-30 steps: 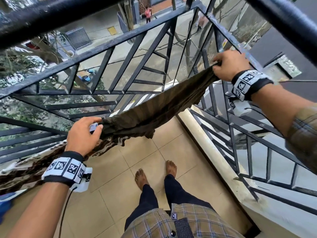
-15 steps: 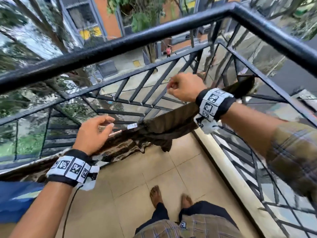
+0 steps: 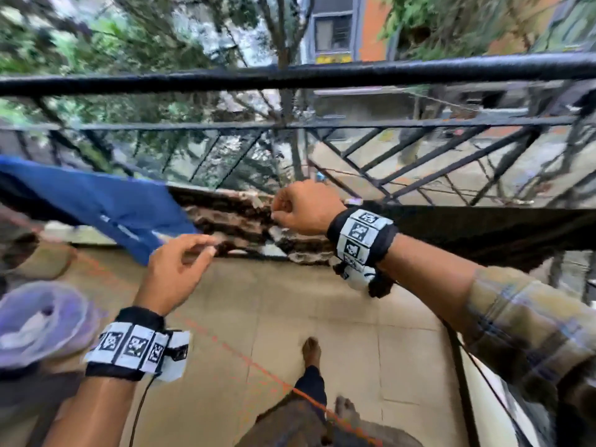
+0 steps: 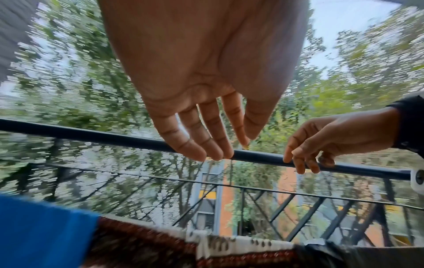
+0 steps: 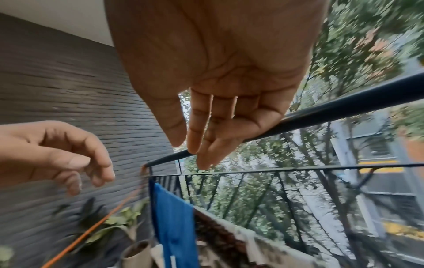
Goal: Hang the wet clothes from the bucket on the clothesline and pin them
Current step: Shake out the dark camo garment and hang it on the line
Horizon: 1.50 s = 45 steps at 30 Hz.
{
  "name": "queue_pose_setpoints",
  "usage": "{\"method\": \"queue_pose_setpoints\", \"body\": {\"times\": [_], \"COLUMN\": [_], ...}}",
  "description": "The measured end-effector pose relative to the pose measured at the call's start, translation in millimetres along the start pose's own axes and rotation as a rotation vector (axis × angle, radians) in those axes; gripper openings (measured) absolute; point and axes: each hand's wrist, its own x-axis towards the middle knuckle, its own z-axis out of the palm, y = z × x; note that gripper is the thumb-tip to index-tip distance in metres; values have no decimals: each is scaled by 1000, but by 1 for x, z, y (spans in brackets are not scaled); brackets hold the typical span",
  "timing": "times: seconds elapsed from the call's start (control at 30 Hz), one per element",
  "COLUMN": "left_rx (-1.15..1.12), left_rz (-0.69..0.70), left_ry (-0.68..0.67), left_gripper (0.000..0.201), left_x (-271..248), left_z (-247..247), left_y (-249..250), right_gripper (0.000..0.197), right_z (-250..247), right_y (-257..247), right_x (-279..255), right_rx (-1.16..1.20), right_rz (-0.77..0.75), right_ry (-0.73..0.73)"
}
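just changed: a second ago both hands were stretching the dark cloth [image 3: 483,233] along the line, right one way out at the corner of the railing [image 3: 290,75]. Now both have let go and the view has swung left along the rail.

what that means: my guess is the dark piece counts as hung, so next is either a peg or another item. No pegs visible anywhere, so can't say if anything's been pinned.

left hand [image 3: 175,269]: spread loose, fingers slightly bent, thumb near the index tip, nothing in it. Hovers just in front of the patterned cloth [image 3: 238,224], not touching as far as I can tell.

right hand [image 3: 303,209]: looks like a loose fist from the head cam, but the wrist cams show the fingers only half curled and empty. It's over the spot where the patterned cloth meets the dark one.

clothes: blue cloth [image 3: 106,204], patterned one and dark one hang in a row, left to right.

bucket [image 3: 42,321]: blurry purple thing on the floor at far left, something pale inside, probably more laundry.
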Motion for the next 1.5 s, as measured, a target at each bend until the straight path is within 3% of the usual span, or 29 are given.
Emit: {"method": "queue_pose_setpoints", "body": {"times": [0.13,0.4,0.63,0.83,0.97,1.1,1.5], "left_rx": [18,-18,-113,-121,-122,-146,-188], "left_rz": [-230,-581,-966,-1138,-1256,-1327,-1410], "left_ry": [77,267,128,-90,-38,24,200], "left_gripper": [27,16,11,11,29,24,12], "left_x": [-92,-256,-386,-470,-493,-486,-388], "left_z": [-36,-87,-90,-111,-143,-187,-334], "left_y": [-55,-144,-275,-348,-388,-424,-582], "right_gripper": [17,17,22,27,23,18,21], "right_z": [62,207,367,448,478,497,579], "right_y": [-84,-249,-330,-377,-422,-474,-615], "right_x": [2,-12,-7,24,62,110,332], "right_rx": [27,36,-177,-434,-435,-409,-359], "right_rz": [-158,-463,-382,-338,-350,-399,-389], "right_ry": [-111,-377,-650,-800,-819,-783,-826]}}
